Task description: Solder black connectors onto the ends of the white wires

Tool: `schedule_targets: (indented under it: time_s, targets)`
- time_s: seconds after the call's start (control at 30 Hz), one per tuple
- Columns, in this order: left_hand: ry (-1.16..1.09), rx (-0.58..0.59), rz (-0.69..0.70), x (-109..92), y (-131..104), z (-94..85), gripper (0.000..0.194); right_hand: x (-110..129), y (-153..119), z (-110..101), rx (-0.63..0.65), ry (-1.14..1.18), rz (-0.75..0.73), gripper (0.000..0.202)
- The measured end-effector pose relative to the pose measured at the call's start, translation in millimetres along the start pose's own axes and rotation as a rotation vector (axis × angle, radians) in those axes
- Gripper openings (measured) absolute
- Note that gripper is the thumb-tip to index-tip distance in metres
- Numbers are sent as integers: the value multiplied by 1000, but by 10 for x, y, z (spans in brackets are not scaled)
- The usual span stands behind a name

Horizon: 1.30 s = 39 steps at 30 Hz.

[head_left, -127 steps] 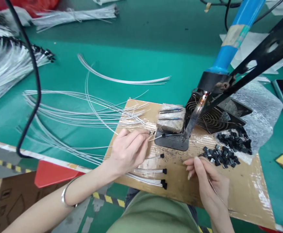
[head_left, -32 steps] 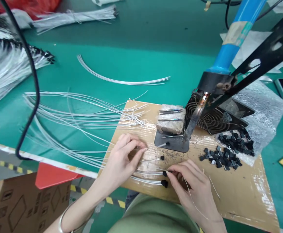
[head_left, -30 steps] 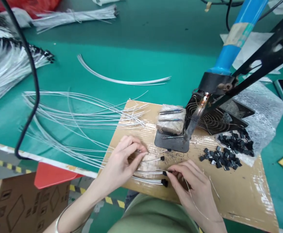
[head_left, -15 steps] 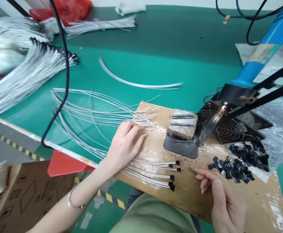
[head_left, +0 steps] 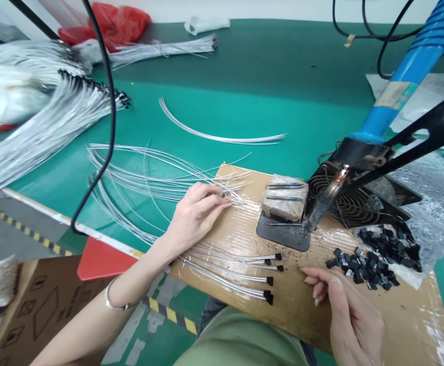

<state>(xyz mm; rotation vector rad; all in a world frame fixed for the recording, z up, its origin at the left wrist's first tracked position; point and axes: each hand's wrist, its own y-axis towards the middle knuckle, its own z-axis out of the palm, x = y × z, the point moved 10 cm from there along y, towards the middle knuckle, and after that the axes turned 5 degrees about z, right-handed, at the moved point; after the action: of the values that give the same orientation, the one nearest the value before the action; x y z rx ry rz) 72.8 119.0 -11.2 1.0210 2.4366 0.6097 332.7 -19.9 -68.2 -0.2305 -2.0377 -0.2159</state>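
Observation:
My left hand (head_left: 197, 216) is closed at the tips of the loose white wires (head_left: 153, 178), on the left part of the cardboard sheet (head_left: 301, 317). Its fingers are pinched together; what lies between them is too small to make out. Below it, several white wires with black connectors (head_left: 269, 280) lie side by side. My right hand (head_left: 339, 300) rests over the cardboard with thumb and index finger close together and the other fingers curled. Anything between those fingertips cannot be made out. A pile of small black housings (head_left: 362, 267) lies just beyond it.
A blue soldering iron (head_left: 401, 86) on a black stand points down over a dark plate beside a sponge block (head_left: 286, 197). Behind is a black fan (head_left: 353, 198). Wire bundles (head_left: 54, 122) lie at the left, and a black cable (head_left: 109, 101) hangs in front.
The camera view has shifted slightly. My left hand has moved a little up and left, its fingers now closer together at the wire tips. My right hand has hardly changed.

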Motion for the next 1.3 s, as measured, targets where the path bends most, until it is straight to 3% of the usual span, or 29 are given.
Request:
schedule_targets:
  time_s: [0.2,0.37,0.47,0.6,0.67,0.8,1.03,1.17,1.3]
  targets:
    - [-182,-60,-164,87,11,-80,6,1,-20,-35,-26,21,0,30]
    - [-270,13,-259,-34,59,-113,8,-87,-87,-194,-123,89,36,35]
    - [-387,183,-290,-177,97,-43,14,-123,-117,-287,-156,77,33,34]
    - [-711,576,-339,-446,62,264,21,-151,-136,-385,-190,67,46,35]
    - [-832,664,-381,-528,58,365,21,-157,-144,-426,-208,64,61,36]
    - [-890,640,-475,-521,76,489,23,-186,-155,-518,-251,55,107,40]
    - [-611,429,-472,-432,62,435,26,-261,-114,-601,-259,-51,208,28]
    - [-699,484,-541,-503,-8,541,29,-109,-17,-520,-243,-179,136,14]
    - [-814,549,-658,-537,-85,654,29,63,82,-375,-213,-349,-28,11]
